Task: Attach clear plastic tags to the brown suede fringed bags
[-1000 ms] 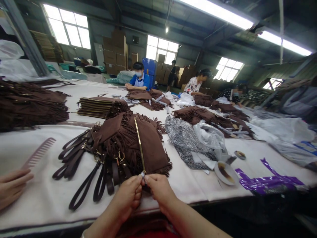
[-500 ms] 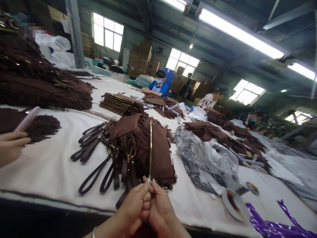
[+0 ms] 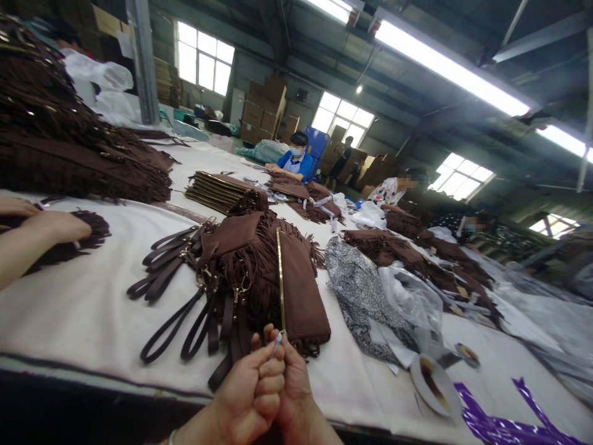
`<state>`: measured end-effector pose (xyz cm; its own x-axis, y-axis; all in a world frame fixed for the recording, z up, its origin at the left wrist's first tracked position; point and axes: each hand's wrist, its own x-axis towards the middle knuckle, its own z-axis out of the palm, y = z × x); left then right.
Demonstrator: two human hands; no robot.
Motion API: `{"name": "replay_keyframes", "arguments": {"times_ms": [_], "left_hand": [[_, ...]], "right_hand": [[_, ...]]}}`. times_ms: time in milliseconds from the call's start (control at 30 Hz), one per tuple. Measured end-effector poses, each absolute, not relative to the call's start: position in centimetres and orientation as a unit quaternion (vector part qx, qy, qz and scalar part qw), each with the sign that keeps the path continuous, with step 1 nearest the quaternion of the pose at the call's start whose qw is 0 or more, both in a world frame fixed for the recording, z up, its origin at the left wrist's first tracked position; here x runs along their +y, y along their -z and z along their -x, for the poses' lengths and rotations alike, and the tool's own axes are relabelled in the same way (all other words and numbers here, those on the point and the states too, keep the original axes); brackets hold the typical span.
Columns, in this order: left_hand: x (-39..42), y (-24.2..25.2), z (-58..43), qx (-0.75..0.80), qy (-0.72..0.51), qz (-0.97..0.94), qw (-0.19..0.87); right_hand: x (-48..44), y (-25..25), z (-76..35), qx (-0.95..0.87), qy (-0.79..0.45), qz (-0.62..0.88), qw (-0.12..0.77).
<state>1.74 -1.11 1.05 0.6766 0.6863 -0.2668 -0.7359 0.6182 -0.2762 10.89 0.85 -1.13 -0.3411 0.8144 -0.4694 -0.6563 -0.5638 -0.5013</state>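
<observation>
A dark brown fringed clutch bag (image 3: 304,281) lies at the near side of the table, its gold zipper (image 3: 280,278) facing up. At the zipper's near end is a small whitish wrapping (image 3: 278,340). My left hand (image 3: 248,392) is closed, thumb and fingers pinching this wrapping. Pressed against it, my right hand (image 3: 295,377) is closed too, with its thumb and fingertips at the same wrapping. The zipper pull itself is hidden. Several dark wrist straps (image 3: 199,324) with gold clips fan out to the left of the bag, beside more brown fringed bags (image 3: 236,238).
At left, another person's hands (image 3: 55,230) work over a fringed piece, below a tall bag pile (image 3: 69,154). To the right lie grey speckled material (image 3: 359,293), clear plastic (image 3: 412,293), a tape roll (image 3: 435,384) and purple film (image 3: 504,417). Other people sit across the table.
My hands stay at the zipper's end, and the whitish wrapping shows more between the fingers. At left, the other person's hand has moved over the fringe, and the pink comb is mostly hidden.
</observation>
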Motion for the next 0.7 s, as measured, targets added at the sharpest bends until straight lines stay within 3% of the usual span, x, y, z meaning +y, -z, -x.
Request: {"name": "replay_keyframes", "arguments": {"times_ms": [300, 567, 700], "left_hand": [[-2.0, -1.2, -0.7, 0.198, -0.357, 0.013, 0.913], [-2.4, -1.6, -0.7, 0.315, -0.384, -0.109, 0.861], [-2.5, -2.0, -0.7, 0.318, -0.359, -0.125, 0.868]], "right_hand": [[1.0, 0.4, -11.2, -0.062, -0.791, 0.344, 0.503], [0.2, -0.7, -12.7, -0.067, -0.82, 0.31, 0.476], [0.3, -0.2, -12.8, -0.032, -0.8, 0.383, 0.46]]}}
